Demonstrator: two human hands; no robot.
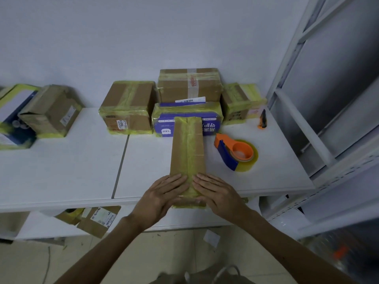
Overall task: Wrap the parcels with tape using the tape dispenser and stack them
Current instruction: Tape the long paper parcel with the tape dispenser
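1. In the head view, a long brown parcel [187, 152] lies flat on the white surface [61, 171]. It runs from the near edge towards the back, right of the seam between the two panels. Yellowish tape runs along its top.
2. The left hand [164, 193] lies flat on the near left part of the parcel. Its fingers [178, 179] are straight and released, pressing the taped top.
3. The right hand [217, 193] mirrors it on the near right part. Its fingers [203, 179] are also straight and released, and they grasp nothing. The fingertips of the two hands nearly meet over the tape strip.
4. The orange and blue tape dispenser [233, 153] lies on its side on the surface just right of the parcel, apart from both hands. It holds a roll of clear yellowish tape.
5. An orange and black utility knife [263, 119] lies near the back right corner.
6. A purple parcel [211, 124] sits at the back, behind the long parcel's far end, and a taped brown box [188, 85] is stacked on top of it.
7. A taped carton [127, 107] stands just left of that stack, and a smaller taped box [240, 103] stands just to its right.
8. A tilted brown box [51, 111] and a blue and white box [12, 115] stand at the far left.
9. Flattened cardboard [98, 220] lies on a lower shelf under the surface.
10. A metal rack [328, 99] stands to the right.
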